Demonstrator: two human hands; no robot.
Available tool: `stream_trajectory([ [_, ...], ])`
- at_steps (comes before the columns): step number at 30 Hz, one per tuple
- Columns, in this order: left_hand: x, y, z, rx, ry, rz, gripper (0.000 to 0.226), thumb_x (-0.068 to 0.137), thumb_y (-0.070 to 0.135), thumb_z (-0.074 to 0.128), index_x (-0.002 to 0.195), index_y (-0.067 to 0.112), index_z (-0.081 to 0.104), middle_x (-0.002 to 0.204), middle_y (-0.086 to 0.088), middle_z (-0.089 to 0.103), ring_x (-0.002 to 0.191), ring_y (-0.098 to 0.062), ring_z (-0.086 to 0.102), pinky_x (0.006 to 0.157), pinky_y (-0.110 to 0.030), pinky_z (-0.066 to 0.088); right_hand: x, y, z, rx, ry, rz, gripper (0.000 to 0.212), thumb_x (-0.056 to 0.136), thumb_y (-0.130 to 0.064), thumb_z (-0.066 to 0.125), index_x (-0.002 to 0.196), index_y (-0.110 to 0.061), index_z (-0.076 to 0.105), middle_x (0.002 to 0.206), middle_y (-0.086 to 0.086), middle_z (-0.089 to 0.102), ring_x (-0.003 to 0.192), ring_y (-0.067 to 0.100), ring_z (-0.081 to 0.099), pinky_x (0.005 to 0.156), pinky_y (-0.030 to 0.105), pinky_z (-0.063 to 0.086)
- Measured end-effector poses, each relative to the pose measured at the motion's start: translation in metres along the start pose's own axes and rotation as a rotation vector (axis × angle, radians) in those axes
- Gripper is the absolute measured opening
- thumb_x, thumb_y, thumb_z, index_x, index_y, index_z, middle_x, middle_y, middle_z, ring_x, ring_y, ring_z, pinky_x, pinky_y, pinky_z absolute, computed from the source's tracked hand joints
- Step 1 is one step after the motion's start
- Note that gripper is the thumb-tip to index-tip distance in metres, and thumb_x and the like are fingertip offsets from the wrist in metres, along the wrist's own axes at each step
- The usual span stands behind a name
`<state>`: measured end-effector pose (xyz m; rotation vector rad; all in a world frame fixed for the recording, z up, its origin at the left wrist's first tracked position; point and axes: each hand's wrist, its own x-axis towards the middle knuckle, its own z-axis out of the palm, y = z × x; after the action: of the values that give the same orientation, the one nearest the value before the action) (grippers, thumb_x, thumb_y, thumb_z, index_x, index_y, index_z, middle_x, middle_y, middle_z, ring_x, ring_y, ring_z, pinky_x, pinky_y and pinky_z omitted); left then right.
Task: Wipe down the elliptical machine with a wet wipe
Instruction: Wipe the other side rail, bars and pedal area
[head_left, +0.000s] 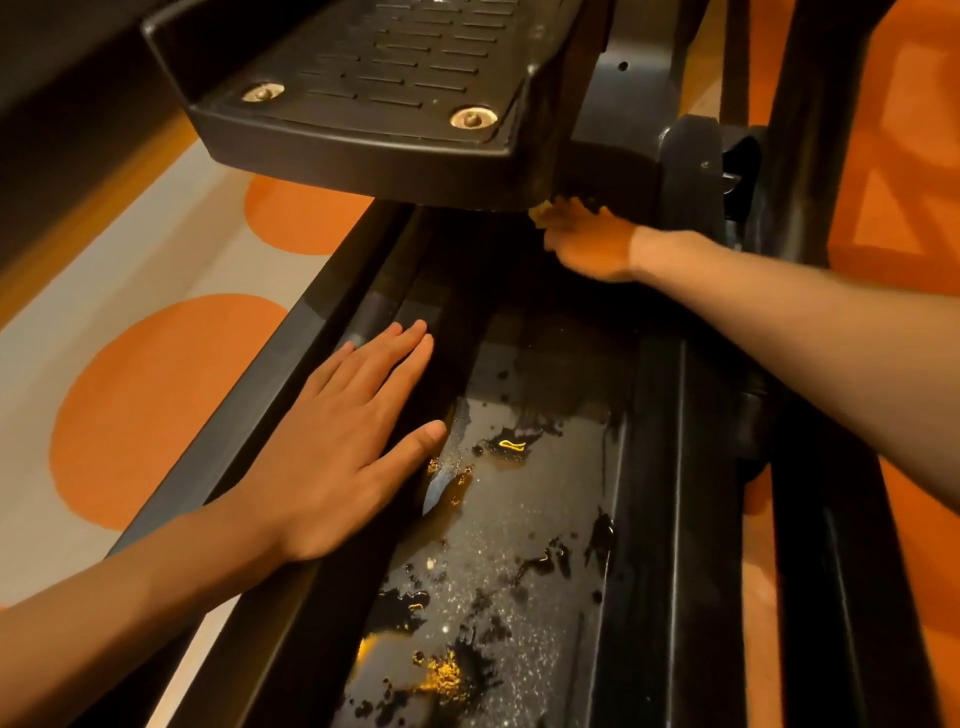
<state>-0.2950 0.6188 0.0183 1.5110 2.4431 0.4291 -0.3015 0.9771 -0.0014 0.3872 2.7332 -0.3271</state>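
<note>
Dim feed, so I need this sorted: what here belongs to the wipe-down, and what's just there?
Job:
right hand with wet wipe
foot pedal
wet centre tray
left hand flat on left rail

Just there:
orange-spotted carpet

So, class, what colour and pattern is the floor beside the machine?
Cream floor with big orange circles; head view.

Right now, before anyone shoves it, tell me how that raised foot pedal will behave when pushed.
The foot pedal looks like rigid moulded plastic fixed by two bolts, so it should not flex. Its ribbed top probably grips rather than slips. Mounted on the machine, it likely swings heavily rather than tips.
</note>
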Motion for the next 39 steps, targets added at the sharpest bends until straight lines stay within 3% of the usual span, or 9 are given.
stream_trajectory([
  [4, 0.0, 0.001, 0.0, -0.005, 0.008, -0.012, 0.078, 0.1, 0.073, 0.009, 0.166, 0.03, 0.006, 0.173, 0.017, -0.001, 0.157, 0.003, -0.009, 0.127, -0.026, -0.009, 0.037, 0.018, -0.003, -0.034, 0.049, 0.003, 0.057, 0.11, -0.024, 0.028, 0.164, -0.017, 0.011, 0.172, 0.012, -0.006, 0.158, 0.032, -0.008, 0.123, 0.059, -0.004],
  [7, 0.0, 0.001, 0.0, -0.01, 0.002, -0.018, 0.077, 0.101, 0.071, 0.01, 0.166, 0.03, 0.006, 0.173, 0.018, -0.001, 0.157, 0.003, -0.009, 0.128, -0.027, -0.008, 0.038, 0.01, 0.001, -0.039, 0.087, -0.002, 0.059, 0.11, -0.029, 0.028, 0.164, -0.013, 0.012, 0.172, 0.012, -0.005, 0.158, 0.034, -0.006, 0.124, 0.054, -0.001],
  [11, -0.001, -0.001, -0.001, -0.02, 0.004, -0.014, 0.073, 0.103, 0.067, 0.013, 0.165, 0.03, 0.008, 0.173, 0.018, 0.001, 0.157, 0.003, -0.007, 0.127, -0.025, -0.008, -0.014, -0.03, 0.02, -0.014, 0.033, -0.104, 0.064, 0.111, -0.036, 0.026, 0.164, -0.014, -0.001, 0.172, 0.005, -0.009, 0.158, 0.024, -0.005, 0.126, 0.037, 0.0],
  [18, -0.001, -0.001, 0.0, -0.009, 0.007, 0.007, 0.07, 0.105, 0.064, 0.018, 0.166, 0.03, 0.009, 0.172, 0.021, 0.001, 0.158, 0.0, -0.004, 0.127, -0.027, -0.005, -0.097, -0.065, 0.054, -0.019, -0.026, -0.311, 0.067, 0.109, -0.044, 0.024, 0.164, -0.017, -0.005, 0.172, 0.002, -0.008, 0.157, 0.013, -0.009, 0.127, 0.031, -0.003],
  [21, -0.001, 0.0, 0.0, -0.009, -0.003, 0.001, 0.069, 0.105, 0.063, 0.019, 0.165, 0.03, 0.008, 0.173, 0.021, 0.001, 0.158, 0.0, -0.005, 0.128, -0.028, -0.004, -0.051, -0.033, 0.033, -0.025, -0.016, -0.194, 0.064, 0.11, -0.039, 0.023, 0.164, -0.02, -0.007, 0.172, 0.003, -0.008, 0.158, 0.017, -0.009, 0.127, 0.037, -0.004],
  [26, 0.0, 0.003, -0.001, -0.025, -0.012, -0.027, 0.07, 0.104, 0.064, 0.015, 0.165, 0.031, 0.006, 0.173, 0.02, 0.001, 0.157, 0.002, -0.007, 0.13, -0.032, -0.002, 0.022, 0.019, -0.004, -0.192, 0.017, -0.083, 0.051, 0.111, -0.024, 0.027, 0.161, -0.014, 0.025, 0.171, 0.013, -0.006, 0.157, 0.038, -0.006, 0.123, 0.061, 0.002],
  [29, 0.0, 0.003, -0.002, -0.019, -0.017, -0.03, 0.069, 0.104, 0.064, 0.013, 0.165, 0.031, 0.005, 0.173, 0.019, 0.0, 0.157, 0.003, -0.009, 0.129, -0.03, -0.004, 0.026, 0.009, -0.004, -0.107, 0.037, -0.032, 0.057, 0.111, -0.032, 0.026, 0.164, -0.016, 0.014, 0.172, 0.012, -0.006, 0.157, 0.039, -0.005, 0.125, 0.056, 0.004],
  [35, 0.0, -0.001, -0.001, -0.025, -0.016, -0.025, 0.071, 0.103, 0.065, 0.01, 0.164, 0.031, 0.006, 0.173, 0.018, 0.001, 0.156, 0.004, -0.01, 0.128, -0.028, -0.007, -0.099, -0.073, 0.05, 0.051, -0.034, -0.236, 0.069, 0.11, -0.043, 0.027, 0.164, -0.016, -0.006, 0.172, 0.004, -0.01, 0.157, 0.016, -0.011, 0.127, 0.031, -0.005],
  [39, 0.0, 0.0, 0.001, -0.013, -0.001, -0.021, 0.071, 0.103, 0.066, 0.01, 0.164, 0.03, 0.007, 0.173, 0.018, 0.001, 0.156, 0.004, -0.009, 0.128, -0.026, -0.007, -0.188, -0.11, 0.074, -0.019, -0.041, -0.443, 0.073, 0.107, -0.054, 0.02, 0.164, -0.016, -0.007, 0.171, 0.001, -0.012, 0.156, 0.011, -0.014, 0.127, 0.03, -0.008],
])
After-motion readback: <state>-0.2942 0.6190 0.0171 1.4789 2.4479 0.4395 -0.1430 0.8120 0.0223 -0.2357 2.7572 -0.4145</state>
